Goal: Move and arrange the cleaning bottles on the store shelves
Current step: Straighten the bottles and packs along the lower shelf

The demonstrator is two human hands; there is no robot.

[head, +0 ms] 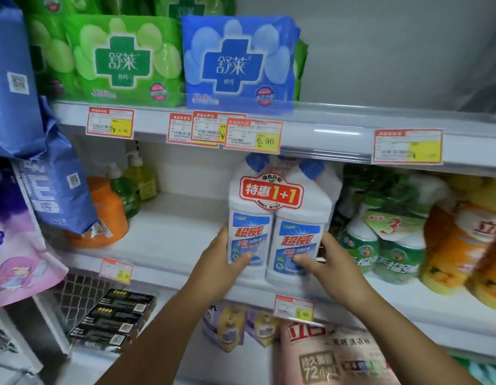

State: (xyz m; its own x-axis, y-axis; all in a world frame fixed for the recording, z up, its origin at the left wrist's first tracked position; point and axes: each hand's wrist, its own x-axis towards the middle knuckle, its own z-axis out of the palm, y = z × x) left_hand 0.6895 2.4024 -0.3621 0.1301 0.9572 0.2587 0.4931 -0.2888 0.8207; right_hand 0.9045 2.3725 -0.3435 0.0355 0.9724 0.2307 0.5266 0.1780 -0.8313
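Note:
A twin pack of white cleaning bottles (277, 218) with blue caps and a red "1+1" band stands at the front of the middle shelf (169, 226). My left hand (222, 259) grips its lower left side, thumb across the left bottle's label. On the lower right side my right hand (324, 259) holds the pack, thumb on the right bottle's label. More white bottles of the same kind show just behind the pack.
Left on the same shelf are an orange jug (108, 215) and green pump bottles (130, 184). Green bottle packs (385, 240) and orange bottles (463, 245) crowd the right. Green and blue packets fill the upper shelf; hanging bags block the far left.

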